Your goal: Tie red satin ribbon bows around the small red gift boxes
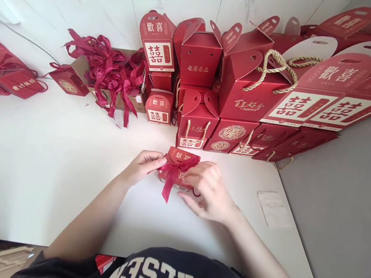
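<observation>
A small red gift box [174, 154] with gold-coloured print sits on the white table in front of me. A crimson ribbon [170, 185] lies across its top, one tail hanging over the near side. At the box's left edge, my left hand [144, 166] pinches the ribbon between thumb and fingers. My right hand [211, 191] is over the box's right side, slightly blurred. Its fingers are bent near the ribbon, with the thumb apart below them. Part of the box and ribbon is hidden behind that hand.
Stacked red boxes [199, 61], some with rope handles, stand along the back wall. Crimson ribbons [112, 70] spill from a cardboard carton. Beside it is a small red box [71, 82]; more ribboned boxes [19, 78] lie far left. A white paper [274, 209] lies right.
</observation>
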`<act>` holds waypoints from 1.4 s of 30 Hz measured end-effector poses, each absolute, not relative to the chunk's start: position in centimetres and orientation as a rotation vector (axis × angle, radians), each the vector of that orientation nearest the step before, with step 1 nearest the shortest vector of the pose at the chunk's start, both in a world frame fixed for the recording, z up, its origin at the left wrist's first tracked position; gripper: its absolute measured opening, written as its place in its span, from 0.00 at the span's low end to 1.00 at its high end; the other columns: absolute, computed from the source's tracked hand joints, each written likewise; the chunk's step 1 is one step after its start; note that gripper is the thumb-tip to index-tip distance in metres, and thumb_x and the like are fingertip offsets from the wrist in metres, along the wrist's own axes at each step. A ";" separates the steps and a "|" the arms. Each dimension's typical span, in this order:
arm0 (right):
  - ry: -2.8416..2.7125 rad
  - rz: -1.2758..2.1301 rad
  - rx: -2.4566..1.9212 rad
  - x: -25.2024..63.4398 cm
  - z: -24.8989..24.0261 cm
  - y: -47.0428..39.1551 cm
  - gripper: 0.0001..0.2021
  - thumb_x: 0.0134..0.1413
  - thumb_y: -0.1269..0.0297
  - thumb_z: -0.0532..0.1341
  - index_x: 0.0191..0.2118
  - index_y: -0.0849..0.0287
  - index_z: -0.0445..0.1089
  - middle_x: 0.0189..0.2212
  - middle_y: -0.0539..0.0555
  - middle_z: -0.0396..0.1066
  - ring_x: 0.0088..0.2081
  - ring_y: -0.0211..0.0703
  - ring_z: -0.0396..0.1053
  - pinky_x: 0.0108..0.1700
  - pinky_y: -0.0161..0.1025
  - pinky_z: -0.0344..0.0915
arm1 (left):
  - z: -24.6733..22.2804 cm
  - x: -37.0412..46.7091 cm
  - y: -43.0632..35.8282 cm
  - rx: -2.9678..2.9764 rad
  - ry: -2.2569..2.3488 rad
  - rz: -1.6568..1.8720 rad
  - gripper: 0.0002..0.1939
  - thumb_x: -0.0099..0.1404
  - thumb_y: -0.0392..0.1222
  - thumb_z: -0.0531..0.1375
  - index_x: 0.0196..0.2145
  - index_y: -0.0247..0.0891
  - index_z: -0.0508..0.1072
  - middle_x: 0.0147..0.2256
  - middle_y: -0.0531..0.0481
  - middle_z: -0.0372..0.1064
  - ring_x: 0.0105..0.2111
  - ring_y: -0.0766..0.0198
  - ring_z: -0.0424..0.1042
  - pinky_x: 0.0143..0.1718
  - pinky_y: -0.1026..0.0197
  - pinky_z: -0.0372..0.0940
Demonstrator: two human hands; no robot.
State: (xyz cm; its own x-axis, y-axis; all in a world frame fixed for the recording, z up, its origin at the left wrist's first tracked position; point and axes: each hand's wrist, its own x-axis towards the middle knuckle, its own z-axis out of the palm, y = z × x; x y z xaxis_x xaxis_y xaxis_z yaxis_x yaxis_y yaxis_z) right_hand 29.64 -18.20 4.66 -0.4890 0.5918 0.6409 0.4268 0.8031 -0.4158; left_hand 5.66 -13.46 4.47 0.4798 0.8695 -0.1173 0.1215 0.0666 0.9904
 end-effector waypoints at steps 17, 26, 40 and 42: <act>-2.414 0.010 -0.707 26.3 2.9 -19.2 0.12 0.66 0.73 0.53 0.49 0.58 0.71 0.57 0.53 0.69 0.60 0.42 0.61 0.68 0.53 0.46 | 5.2 7.2 -14.0 1.629 1.338 0.777 0.25 0.58 0.49 0.64 0.19 0.37 0.52 0.20 0.59 0.46 0.22 0.72 0.49 0.23 0.66 0.47; -2.084 0.559 -0.617 29.3 4.0 -18.2 0.08 0.60 0.72 0.61 0.42 0.56 0.75 0.37 0.52 0.78 0.44 0.41 0.71 0.51 0.44 0.68 | 4.5 7.3 -13.9 1.652 1.345 0.693 0.26 0.55 0.51 0.66 0.19 0.37 0.52 0.21 0.59 0.47 0.23 0.72 0.50 0.25 0.67 0.49; -1.929 0.685 -1.178 32.7 4.1 -16.7 0.16 0.63 0.59 0.58 0.56 0.52 0.65 0.52 0.59 0.65 0.56 0.52 0.61 0.58 0.54 0.59 | 5.3 7.4 -14.5 1.540 1.230 0.643 0.20 0.61 0.51 0.61 0.23 0.36 0.59 0.22 0.58 0.52 0.23 0.71 0.53 0.25 0.67 0.50; -1.931 0.707 -1.153 32.5 3.7 -16.4 0.10 0.63 0.60 0.57 0.48 0.54 0.68 0.53 0.59 0.63 0.58 0.51 0.59 0.59 0.53 0.58 | 5.3 7.5 -14.5 1.559 1.243 0.688 0.21 0.64 0.50 0.59 0.21 0.37 0.56 0.22 0.58 0.48 0.22 0.72 0.50 0.24 0.67 0.47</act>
State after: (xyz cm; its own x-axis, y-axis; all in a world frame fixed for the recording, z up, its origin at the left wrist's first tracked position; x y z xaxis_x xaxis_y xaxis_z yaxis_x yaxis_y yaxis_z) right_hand 32.50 -16.41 3.70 -0.2998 0.8958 0.3281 0.4724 0.4382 -0.7648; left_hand 7.51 -14.47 5.30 0.3137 0.9390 -0.1410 0.3788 0.0124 0.9254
